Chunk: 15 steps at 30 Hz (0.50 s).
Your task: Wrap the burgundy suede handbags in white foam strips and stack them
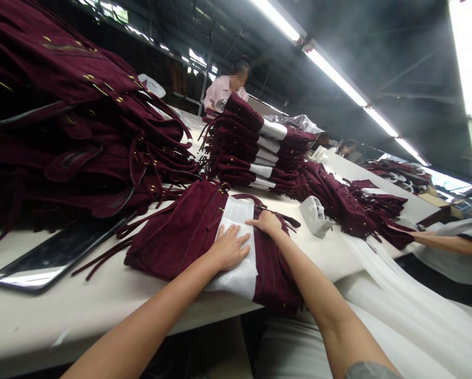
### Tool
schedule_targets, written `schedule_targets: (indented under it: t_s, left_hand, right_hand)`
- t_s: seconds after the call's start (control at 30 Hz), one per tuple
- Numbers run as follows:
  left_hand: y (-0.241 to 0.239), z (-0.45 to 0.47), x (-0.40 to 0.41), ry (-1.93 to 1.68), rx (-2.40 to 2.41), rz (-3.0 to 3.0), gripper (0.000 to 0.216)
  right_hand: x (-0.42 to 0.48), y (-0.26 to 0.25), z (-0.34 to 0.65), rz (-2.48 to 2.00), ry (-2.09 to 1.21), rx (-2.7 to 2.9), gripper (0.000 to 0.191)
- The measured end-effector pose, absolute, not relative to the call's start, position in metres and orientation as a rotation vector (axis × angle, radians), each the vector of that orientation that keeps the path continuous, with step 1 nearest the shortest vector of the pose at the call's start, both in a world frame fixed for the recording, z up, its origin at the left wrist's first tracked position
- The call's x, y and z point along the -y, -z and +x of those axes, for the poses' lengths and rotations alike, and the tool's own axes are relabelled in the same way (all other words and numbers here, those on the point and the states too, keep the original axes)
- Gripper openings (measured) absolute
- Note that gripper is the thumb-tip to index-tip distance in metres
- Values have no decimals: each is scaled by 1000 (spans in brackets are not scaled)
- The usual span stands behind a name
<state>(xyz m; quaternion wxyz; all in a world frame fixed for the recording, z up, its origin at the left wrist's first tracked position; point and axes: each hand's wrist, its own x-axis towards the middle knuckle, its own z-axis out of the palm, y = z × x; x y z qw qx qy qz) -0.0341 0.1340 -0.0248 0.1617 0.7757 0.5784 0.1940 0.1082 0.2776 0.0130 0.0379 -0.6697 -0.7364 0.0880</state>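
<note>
A burgundy suede-like handbag (172, 231) lies flat on the pale table in front of me, its straps trailing to the left. A white band of thin wrapping sheet (238, 279) runs across its middle. My left hand (230, 247) rests flat on that sheet with its fingers spread. At the sheet's right edge, near the bag's handle, my right hand (269, 223) presses down; its index finger reaches left over the white sheet, while the other fingers look curled and partly hidden. A white tape dispenser (315, 216) stands to the right of the bag.
A large heap of burgundy bags (81, 100) rises on the left, beside a dark glossy tray (54, 258). Behind my bag is a stack of banded bags (255, 147). Co-workers are across the table and at right, where a person's arm (441, 242) touches a bag. White sheeting (397, 284) drapes nearby.
</note>
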Motion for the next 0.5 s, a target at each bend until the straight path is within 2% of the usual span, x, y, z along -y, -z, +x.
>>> schedule_targets:
  t_s: [0.1,0.27,0.5]
  left_hand:
    - [23,-35,-133,-521,-1654,2226,53]
    - [21,-35,-133,-500,-1666,2226,52]
    - [18,-34,-132,-472,-1665,2221,53]
  right_hand:
    - [-277,-9,111,-2005,-228,2203,53]
    - [-266,-9,117,-1884,-242,2093,30]
    - [-233,-15,131,-1706,-368,2161,21]
